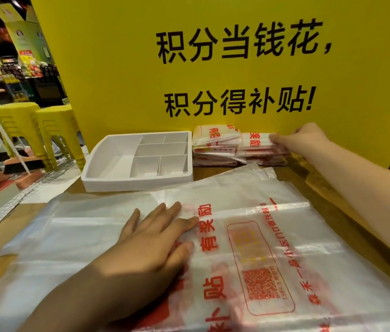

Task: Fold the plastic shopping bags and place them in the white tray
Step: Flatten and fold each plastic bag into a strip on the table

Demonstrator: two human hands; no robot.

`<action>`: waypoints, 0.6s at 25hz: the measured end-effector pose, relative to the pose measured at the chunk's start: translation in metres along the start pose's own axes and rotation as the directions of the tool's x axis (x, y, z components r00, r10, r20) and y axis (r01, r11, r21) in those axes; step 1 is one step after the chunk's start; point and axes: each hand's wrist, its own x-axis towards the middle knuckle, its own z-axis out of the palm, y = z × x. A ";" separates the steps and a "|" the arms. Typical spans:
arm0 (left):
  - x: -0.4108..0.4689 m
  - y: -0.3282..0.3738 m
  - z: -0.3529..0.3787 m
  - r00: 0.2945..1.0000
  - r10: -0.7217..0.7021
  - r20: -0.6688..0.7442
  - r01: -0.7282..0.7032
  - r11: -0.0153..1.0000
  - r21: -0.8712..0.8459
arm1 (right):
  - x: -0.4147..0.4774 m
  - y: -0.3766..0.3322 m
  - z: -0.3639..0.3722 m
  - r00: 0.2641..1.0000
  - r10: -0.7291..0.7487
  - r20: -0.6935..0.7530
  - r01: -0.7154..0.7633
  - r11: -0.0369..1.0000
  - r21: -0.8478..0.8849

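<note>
Head view shows a large translucent white plastic shopping bag with red print [285,212], lying spread flat on the brown wooden table [294,171]. The left hand [155,238] rests on this bag, palm down with straight fingers; its grip is released. At the back of the table, against the tall yellow board with black characters [117,68], two piles of folded plastic bags [215,149] stand side by side. The right hand [302,137] reaches to the right pile, and its curled fingers pinch the top folded bag [256,140] — the grip is grasping it. Just left of the piles, touching or almost touching them, sits the white plastic tray with several compartments [136,182]. Beyond the left edge of the table — on the shop floor — stand stacked yellow plastic stools [21,123].
</note>
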 end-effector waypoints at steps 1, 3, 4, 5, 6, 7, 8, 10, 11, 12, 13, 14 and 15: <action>0.000 0.000 0.000 1.000 0.002 0.000 -0.002 1.000 0.002 | 0.000 -0.001 0.002 1.000 0.001 -0.004 -0.001 1.000 -0.020; 0.001 -0.001 0.000 1.000 0.001 0.000 -0.001 1.000 -0.003 | -0.001 0.000 0.002 1.000 0.010 -0.012 -0.010 0.999 -0.036; 0.000 -0.002 0.000 1.000 0.000 0.003 0.000 1.000 -0.007 | -0.002 0.001 0.001 1.000 0.008 -0.027 -0.009 1.000 -0.027; 0.000 -0.002 -0.001 1.000 0.003 0.006 -0.003 1.000 -0.012 | -0.004 0.003 -0.002 0.998 -0.012 -0.059 0.011 1.000 -0.017; -0.001 -0.003 -0.002 1.000 0.013 0.011 -0.012 1.000 -0.014 | -0.006 0.005 -0.006 0.993 -0.047 -0.104 0.047 0.999 -0.009; -0.003 -0.004 -0.002 1.000 0.029 0.012 -0.029 1.000 -0.011 | -0.011 0.007 -0.011 0.984 -0.091 -0.151 0.091 0.996 -0.010; -0.004 -0.005 -0.002 0.999 0.045 0.009 -0.045 0.999 -0.002 | -0.019 0.007 -0.016 0.971 -0.154 -0.184 0.151 0.988 -0.028; -0.005 -0.005 -0.001 0.998 0.057 -0.016 -0.057 0.998 0.026 | -0.044 0.006 -0.022 0.925 -0.333 -0.183 0.320 0.943 -0.095; -0.004 -0.004 -0.002 0.998 0.051 -0.026 -0.050 0.998 0.040 | -0.063 0.004 -0.023 0.892 -0.428 -0.147 0.412 0.902 -0.129; -0.003 -0.003 -0.002 0.999 0.039 -0.031 -0.038 0.998 0.046 | -0.087 0.002 -0.024 0.857 -0.510 -0.081 0.495 0.856 -0.151; -0.002 -0.001 -0.002 0.999 0.027 -0.035 -0.025 0.999 0.044 | -0.114 0.000 -0.024 0.817 -0.577 0.004 0.570 0.806 -0.156; -0.001 0.000 -0.002 0.999 0.019 -0.040 -0.017 0.999 0.045 | -0.143 0.001 -0.023 0.774 -0.626 0.096 0.633 0.760 -0.145; 0.000 0.000 -0.002 0.999 0.018 -0.047 -0.015 0.999 0.052 | -0.174 0.003 -0.022 0.730 -0.660 0.177 0.681 0.722 -0.120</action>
